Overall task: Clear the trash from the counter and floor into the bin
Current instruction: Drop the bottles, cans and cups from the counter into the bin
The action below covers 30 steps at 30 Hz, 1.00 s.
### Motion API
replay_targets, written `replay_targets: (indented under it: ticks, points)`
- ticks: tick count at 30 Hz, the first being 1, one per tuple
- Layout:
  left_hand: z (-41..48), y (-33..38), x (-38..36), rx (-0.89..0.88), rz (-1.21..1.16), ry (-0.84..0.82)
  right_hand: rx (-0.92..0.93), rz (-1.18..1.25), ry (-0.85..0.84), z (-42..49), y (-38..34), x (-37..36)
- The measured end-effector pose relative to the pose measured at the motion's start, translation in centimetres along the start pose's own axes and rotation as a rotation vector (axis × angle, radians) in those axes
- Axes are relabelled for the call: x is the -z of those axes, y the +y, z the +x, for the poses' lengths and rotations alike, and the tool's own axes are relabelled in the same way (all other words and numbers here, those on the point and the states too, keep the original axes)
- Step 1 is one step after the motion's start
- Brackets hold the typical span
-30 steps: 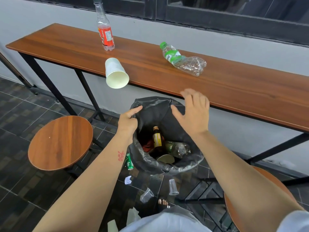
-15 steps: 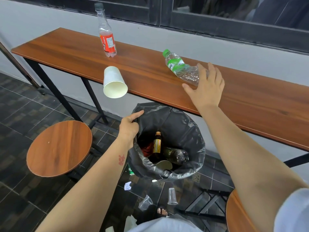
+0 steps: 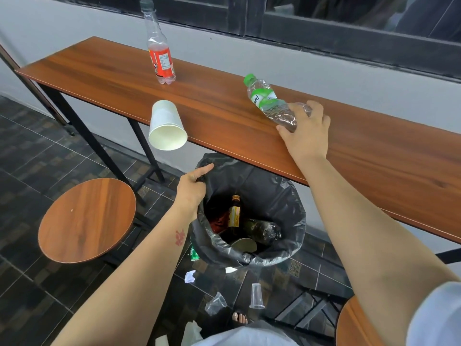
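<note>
Crushed bottle (image 3: pixel 264 96) lies on the counter (image 3: pixel 374 158), long axis diagonal: green cap far-left, base near-right. Right hand (image 3: pixel 309 133) has its fingers curled over the base end and the thumb on the near side. It looks like a grip, not yet lifted. Left hand (image 3: pixel 192 188) pinches the liner rim of the bin (image 3: pixel 291 250), index finger sticking out. Bin sits under the counter's front edge, below-left of the bottle, between both arms. Likely path: back over the edge, then down, with nothing in it. Paper cup (image 3: pixel 167 126) overhangs the edge well to the left. Red-label bottle (image 3: pixel 161 53) stands upright farther left. Clear cups (image 3: pixel 257 295) lie on the floor near the bin.
</note>
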<state>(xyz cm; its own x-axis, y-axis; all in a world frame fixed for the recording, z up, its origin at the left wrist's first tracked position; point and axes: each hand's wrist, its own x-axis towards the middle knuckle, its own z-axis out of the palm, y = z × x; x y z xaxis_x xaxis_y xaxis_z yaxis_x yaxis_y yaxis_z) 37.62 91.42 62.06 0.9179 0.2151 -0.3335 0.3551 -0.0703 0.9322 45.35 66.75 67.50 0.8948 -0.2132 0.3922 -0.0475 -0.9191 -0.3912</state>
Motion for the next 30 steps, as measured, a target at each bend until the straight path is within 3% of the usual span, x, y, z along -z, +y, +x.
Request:
replay_targets:
  ticks: [9,15,20,24,27,30]
  points:
    - [-1.3,-1.9,2.4,-0.018,-0.068,0.023,0.05,0.097,0.144,-4.9,0.2,1.9]
    - [-4.1,-3.0,5.4,0.03,-0.092,0.049,0.046,0.143,0.099,-12.0,-1.4,3.4]
    - [-6.7,-4.1,8.4,0.004,-0.091,0.057,0.169,0.174,0.116,-18.6,-2.4,4.2]
    - [-8.8,-4.5,10.6,-0.005,-0.089,0.056,0.266,0.044,0.162,-23.4,-2.9,3.8]
    - [-10.0,-4.9,12.0,-0.019,-0.077,0.073,0.306,0.004,0.102,-26.3,-3.0,3.1]
    - [-10.9,-5.0,13.3,-0.024,-0.051,0.072,0.324,-0.072,-0.083,-27.3,-3.6,2.2]
